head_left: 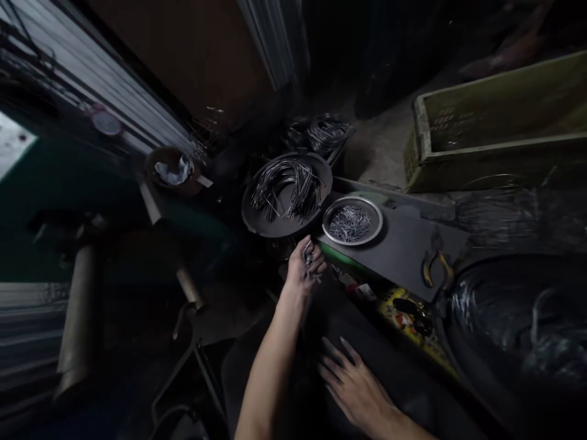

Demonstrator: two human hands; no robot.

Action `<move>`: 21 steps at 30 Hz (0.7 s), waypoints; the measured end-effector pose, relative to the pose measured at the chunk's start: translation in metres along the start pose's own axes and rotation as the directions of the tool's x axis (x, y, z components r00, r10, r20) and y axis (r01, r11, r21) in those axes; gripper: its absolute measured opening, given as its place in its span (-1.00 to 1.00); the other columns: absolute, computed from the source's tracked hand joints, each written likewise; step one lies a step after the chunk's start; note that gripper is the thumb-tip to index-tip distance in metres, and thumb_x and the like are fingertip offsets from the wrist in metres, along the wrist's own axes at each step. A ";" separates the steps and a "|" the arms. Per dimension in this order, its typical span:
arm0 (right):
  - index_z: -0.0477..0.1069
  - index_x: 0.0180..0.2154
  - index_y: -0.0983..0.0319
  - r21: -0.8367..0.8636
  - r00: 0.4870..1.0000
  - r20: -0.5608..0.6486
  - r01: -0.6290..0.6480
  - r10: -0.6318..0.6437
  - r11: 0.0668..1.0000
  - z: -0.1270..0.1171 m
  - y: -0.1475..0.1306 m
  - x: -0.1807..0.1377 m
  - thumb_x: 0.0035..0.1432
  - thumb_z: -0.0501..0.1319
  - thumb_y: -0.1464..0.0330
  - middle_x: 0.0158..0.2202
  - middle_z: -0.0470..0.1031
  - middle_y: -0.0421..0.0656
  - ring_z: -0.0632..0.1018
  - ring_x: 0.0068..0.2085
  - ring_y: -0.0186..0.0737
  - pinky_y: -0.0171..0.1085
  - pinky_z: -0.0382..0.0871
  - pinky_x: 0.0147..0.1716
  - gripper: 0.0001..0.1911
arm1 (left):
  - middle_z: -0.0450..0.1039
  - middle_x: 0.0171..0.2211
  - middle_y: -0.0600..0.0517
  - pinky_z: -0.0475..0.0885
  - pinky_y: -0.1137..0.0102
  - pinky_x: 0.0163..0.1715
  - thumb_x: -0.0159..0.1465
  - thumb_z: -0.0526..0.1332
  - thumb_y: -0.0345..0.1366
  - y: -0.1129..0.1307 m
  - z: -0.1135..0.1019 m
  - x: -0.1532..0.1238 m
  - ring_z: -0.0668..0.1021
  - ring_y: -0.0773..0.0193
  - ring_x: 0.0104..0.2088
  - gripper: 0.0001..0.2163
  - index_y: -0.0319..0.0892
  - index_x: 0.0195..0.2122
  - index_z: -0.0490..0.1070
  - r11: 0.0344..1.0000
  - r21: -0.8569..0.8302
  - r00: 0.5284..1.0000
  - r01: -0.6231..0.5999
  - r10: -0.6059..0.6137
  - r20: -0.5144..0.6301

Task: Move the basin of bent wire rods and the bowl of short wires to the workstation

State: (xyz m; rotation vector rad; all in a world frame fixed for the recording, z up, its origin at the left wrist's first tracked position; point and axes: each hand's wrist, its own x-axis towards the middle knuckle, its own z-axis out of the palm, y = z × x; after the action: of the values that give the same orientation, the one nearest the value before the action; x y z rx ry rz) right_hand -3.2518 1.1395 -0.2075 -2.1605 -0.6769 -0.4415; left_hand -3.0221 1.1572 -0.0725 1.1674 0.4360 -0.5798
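My left hand (299, 264) is closed around a small bunch of short metal pieces (308, 260), their ends poking out between the fingers. Just beyond it, to the right, a round metal bowl (377, 227) holds many similar thin grey pieces (350, 223). A larger round pan (260, 227) lies past the hand to the left, with bent bundles of metal wire (298, 183) in it. Lower down, my right hand (360, 388) is open, fingers spread, holding nothing, over dark cloth that looks like my lap.
Pliers with yellow-black handles (435, 266) lie on the grey board (403, 244). A large dark round tub (513, 330) stands right, with shiny material in it. Behind are a yellowish crate (495, 162) and wire coils (328, 131). Metal bars (76, 324) stand left.
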 end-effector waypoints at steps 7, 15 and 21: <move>0.47 -0.14 0.15 -0.027 0.992 -0.052 0.113 -0.115 0.993 -0.015 0.021 0.011 0.17 0.14 0.33 0.03 0.40 -0.25 0.01 0.29 -0.05 0.00 -0.56 0.28 -0.77 | 0.52 -0.36 -0.06 0.38 0.40 -0.21 0.31 0.09 -0.24 -0.033 0.032 0.143 0.54 0.24 -0.30 -0.80 -0.21 -0.36 0.42 0.553 0.801 0.831 -0.229 0.540 -0.135; 0.45 -0.12 0.16 -0.002 0.992 -0.081 0.096 -0.096 0.995 -0.003 0.020 0.006 0.12 0.09 0.46 0.08 0.37 -0.23 0.14 0.23 -0.11 0.00 -0.48 0.29 -0.71 | 0.52 -0.04 -0.13 0.34 0.34 0.02 0.38 -0.10 -0.09 -0.043 0.034 0.151 0.50 0.10 0.03 -0.58 -0.18 -0.02 0.45 0.242 0.964 0.855 -0.112 0.517 -0.031; 0.46 -0.11 0.14 0.029 0.992 -0.114 0.062 -0.059 0.998 0.004 0.007 0.008 0.25 0.10 0.37 -0.06 0.47 -0.30 0.33 0.04 -0.23 -0.15 -0.43 0.32 -0.77 | 0.57 -0.18 -0.13 0.38 0.27 -0.04 0.35 -0.08 0.04 -0.048 0.055 0.163 0.55 0.07 -0.09 -0.54 -0.14 -0.20 0.51 0.252 0.938 0.756 -0.236 0.654 0.014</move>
State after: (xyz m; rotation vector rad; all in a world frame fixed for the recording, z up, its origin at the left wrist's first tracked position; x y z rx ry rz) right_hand -3.2407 1.1418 -0.2096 -2.0719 -0.6827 -0.5769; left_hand -2.9242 1.0602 -0.1864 2.4444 0.0109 0.0402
